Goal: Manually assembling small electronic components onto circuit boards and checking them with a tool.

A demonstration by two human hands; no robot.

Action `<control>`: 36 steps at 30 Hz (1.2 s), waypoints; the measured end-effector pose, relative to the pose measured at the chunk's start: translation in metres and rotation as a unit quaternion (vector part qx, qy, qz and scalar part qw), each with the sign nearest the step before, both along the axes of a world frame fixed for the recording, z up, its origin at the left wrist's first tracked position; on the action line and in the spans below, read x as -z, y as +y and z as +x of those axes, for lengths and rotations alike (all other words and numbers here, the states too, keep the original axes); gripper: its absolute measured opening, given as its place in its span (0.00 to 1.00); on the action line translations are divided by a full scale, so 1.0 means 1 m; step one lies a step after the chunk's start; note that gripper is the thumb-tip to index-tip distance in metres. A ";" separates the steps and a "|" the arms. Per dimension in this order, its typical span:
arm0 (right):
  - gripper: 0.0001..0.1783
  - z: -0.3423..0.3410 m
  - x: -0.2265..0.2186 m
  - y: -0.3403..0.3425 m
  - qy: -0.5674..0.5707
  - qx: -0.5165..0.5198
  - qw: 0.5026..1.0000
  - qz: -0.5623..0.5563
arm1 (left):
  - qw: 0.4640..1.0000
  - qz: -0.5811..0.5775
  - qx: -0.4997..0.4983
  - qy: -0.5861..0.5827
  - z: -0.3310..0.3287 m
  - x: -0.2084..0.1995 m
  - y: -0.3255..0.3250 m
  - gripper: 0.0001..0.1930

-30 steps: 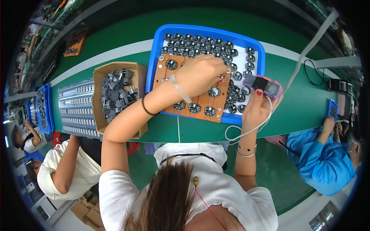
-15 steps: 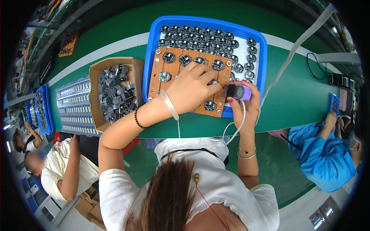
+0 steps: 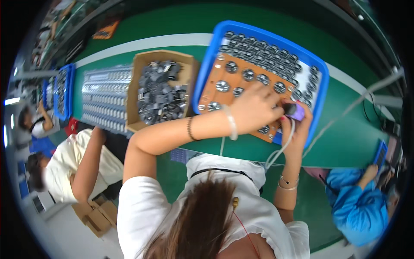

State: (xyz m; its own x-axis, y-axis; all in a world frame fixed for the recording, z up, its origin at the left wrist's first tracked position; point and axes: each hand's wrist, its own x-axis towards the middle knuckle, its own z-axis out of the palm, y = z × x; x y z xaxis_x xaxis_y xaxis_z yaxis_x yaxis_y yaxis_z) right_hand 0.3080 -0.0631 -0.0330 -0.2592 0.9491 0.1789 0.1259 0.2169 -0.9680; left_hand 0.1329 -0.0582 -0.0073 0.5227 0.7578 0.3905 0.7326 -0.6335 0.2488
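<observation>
An orange fixture board [image 3: 227, 99] carries several round black-and-silver electronic parts [image 3: 231, 66] in rows. It lies over the near part of a blue tray [image 3: 207, 64]. Over the board's right half, my left hand [image 3: 255, 111] has its fingers curled down and bunched; whatever is between the fingertips is hidden. My right hand [image 3: 302, 125] grips a purple-and-black handheld device [image 3: 294, 111] with a white cable, at the board's right edge. The device's dark end is close to my left fingertips. A white band [image 3: 230, 123] with a cord circles my left wrist.
Left of the tray, a cardboard box [image 3: 188, 71] holds a heap of grey parts [image 3: 159, 93]. Beyond it lies a clear tray [image 3: 105, 99] with rows of parts. A white cord [image 3: 345, 113] slants across the right side. Co-workers sit left [image 3: 64, 181] and right [image 3: 358, 207].
The view has turned, shifting the bench rightward and tilting it. Both hands remain together over the board's right half, and the device is still in my right hand.
</observation>
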 end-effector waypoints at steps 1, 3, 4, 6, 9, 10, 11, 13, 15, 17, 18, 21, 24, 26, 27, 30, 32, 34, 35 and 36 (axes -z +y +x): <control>0.24 -0.001 -0.003 -0.001 -0.009 0.001 1.000 -0.004 | 1.000 0.006 -0.005 -0.002 0.000 0.000 -0.002 0.08; 0.25 0.001 -0.004 -0.002 -0.066 0.006 0.998 0.010 | 0.999 0.002 -0.035 -0.003 0.003 0.000 -0.005 0.07; 0.25 0.001 -0.003 -0.002 -0.097 0.009 0.995 0.021 | 0.999 0.005 -0.048 0.008 0.004 0.002 -0.004 0.07; 0.25 -0.003 -0.007 -0.004 -0.080 0.012 0.997 -0.015 | 0.997 -0.034 -0.050 -0.056 0.004 0.004 -0.002 0.06; 0.23 -0.006 -0.008 -0.003 -0.083 0.020 0.996 0.000 | 0.998 -0.024 -0.063 0.001 0.008 0.002 -0.002 0.06; 0.23 -0.007 -0.011 -0.004 -0.089 0.020 0.996 0.001 | 0.997 -0.003 -0.064 0.036 0.008 0.002 -0.004 0.06; 0.23 -0.008 -0.013 -0.005 -0.095 0.024 0.995 0.003 | 0.997 -0.014 -0.058 0.041 0.010 -0.001 -0.005 0.07; 0.23 -0.008 -0.012 -0.005 -0.101 0.022 0.994 0.018 | 0.998 -0.009 -0.062 0.026 0.011 0.004 -0.008 0.07; 0.23 -0.008 -0.010 -0.004 -0.092 0.026 0.995 0.028 | 0.998 -0.003 -0.058 0.010 0.010 0.005 -0.008 0.08; 0.22 -0.006 -0.009 -0.003 -0.101 0.026 0.994 0.029 | 0.998 -0.002 -0.056 0.003 0.010 0.004 -0.006 0.08; 0.22 -0.005 -0.009 -0.002 -0.113 0.028 0.993 0.028 | 0.999 -0.002 -0.053 -0.005 0.010 0.003 -0.006 0.08; 0.23 -0.005 -0.010 -0.002 -0.109 0.027 0.994 0.013 | 0.997 -0.053 -0.061 0.007 0.008 0.000 -0.003 0.09; 0.23 -0.005 -0.012 -0.003 -0.128 0.023 0.991 0.033 | 0.994 -0.086 -0.065 -0.006 0.008 -0.001 -0.004 0.11; 0.23 -0.004 -0.013 -0.005 -0.118 0.028 0.992 0.024 | 0.997 -0.052 -0.060 0.005 0.013 0.004 -0.006 0.11; 0.23 -0.003 -0.013 -0.006 -0.109 0.035 0.993 0.014 | 0.998 -0.018 -0.053 0.015 0.016 0.006 -0.006 0.11; 0.24 0.004 -0.006 -0.003 -0.114 0.048 0.992 0.040 | 0.998 -0.020 -0.039 -0.036 0.013 0.006 -0.002 0.10; 0.24 0.004 -0.007 -0.002 -0.098 0.043 0.992 0.060 | 0.998 -0.032 -0.036 -0.033 0.007 0.007 0.001 0.10; 0.22 0.002 -0.010 -0.011 0.052 0.077 0.995 0.025 | 0.998 -0.040 -0.043 0.021 0.001 -0.001 0.001 0.10; 0.22 0.008 -0.012 -0.018 0.037 0.098 0.994 0.020 | 0.998 -0.048 -0.027 0.027 -0.003 -0.007 0.001 0.09; 0.22 0.013 -0.013 -0.021 0.096 0.075 0.993 -0.001 | 0.999 -0.033 -0.021 0.023 -0.005 -0.005 0.002 0.08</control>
State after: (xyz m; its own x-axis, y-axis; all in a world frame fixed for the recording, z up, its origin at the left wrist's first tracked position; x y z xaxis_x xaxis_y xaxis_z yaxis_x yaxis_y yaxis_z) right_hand 0.3212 -0.0845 -0.0198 -0.0758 0.9749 0.2093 -0.0309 0.2075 -0.9777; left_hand 0.1278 -0.0564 -0.0018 0.5065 0.8029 0.3142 0.7700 -0.5852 0.2543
